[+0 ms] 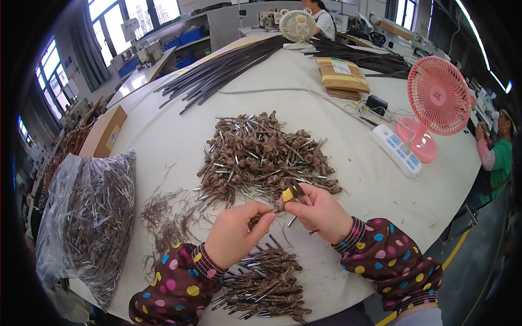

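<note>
Between the thumb and fingers of my left hand (237,231) is a brown knotted cord (279,207); most of its length is hidden by the hand. My right hand (325,216) is closed around small thread snips (298,194) with a yellow part and dark metal, held right beside the knot. Just beyond both hands lies a big heap of brown knotted cords (261,155) with shiny metal tips. Nearer me, below the hands, a smaller stack of knotted cords (274,285) is laid with tips mostly to the left. Loose brown thread scraps (168,223) lie left of my left hand.
A clear plastic bag of cords (98,223) and a cardboard box (103,132) stand left. Dark strips (223,70), a white fan (297,26) and brown packets (342,76) lie far off. At right are a power strip (394,149), pink fan (439,96) and seated person (497,157).
</note>
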The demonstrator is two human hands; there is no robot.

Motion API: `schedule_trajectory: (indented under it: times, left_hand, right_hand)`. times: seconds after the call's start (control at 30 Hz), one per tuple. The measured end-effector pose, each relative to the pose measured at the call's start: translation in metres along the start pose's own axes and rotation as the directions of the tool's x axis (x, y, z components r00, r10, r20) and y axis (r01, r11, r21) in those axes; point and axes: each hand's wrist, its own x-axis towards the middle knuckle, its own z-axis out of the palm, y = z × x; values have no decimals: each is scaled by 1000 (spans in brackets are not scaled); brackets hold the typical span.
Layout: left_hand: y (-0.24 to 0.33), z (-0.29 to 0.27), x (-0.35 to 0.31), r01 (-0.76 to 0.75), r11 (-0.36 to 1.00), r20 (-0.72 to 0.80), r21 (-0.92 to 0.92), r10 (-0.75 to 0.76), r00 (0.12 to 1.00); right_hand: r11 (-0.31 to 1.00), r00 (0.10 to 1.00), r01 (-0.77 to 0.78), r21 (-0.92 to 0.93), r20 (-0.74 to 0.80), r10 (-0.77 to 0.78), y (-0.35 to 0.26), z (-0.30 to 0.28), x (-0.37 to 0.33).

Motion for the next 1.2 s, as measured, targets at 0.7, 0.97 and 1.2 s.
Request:
schedule_trajectory:
  times: [0.7, 0.97, 1.2]
  left_hand:
    - [2, 3, -1, -65, 995, -91, 80, 72, 993]
    - [3, 2, -2, 36, 999, -19, 25, -35, 999]
    - [0, 3, -2, 19, 999, -4, 25, -19, 1000]
  right_hand:
    - [173, 669, 395, -902, 153, -728, -7, -1, -13]
    - [-206, 522, 382, -901, 394, -757, -6, 3, -11]
    - [-328, 474, 357, -875, 472, -743, -7, 4, -14]
